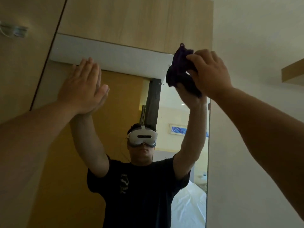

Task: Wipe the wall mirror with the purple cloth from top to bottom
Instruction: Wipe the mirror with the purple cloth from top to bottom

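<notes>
The wall mirror (125,99) fills the middle of the head view, set into a wooden panel, and it reflects a person with both arms raised. My right hand (210,71) grips the bunched dark purple cloth (179,69) against the glass at the mirror's top right corner. My left hand (80,86) lies flat with straight fingers on the upper left part of the mirror, just under its top edge.
Light wood panelling (131,20) runs above and left of the mirror. A plain white wall (256,30) lies to the right, with a wooden shelf edge (292,71) jutting out at far right. A small fitting (14,31) hangs on the panel at upper left.
</notes>
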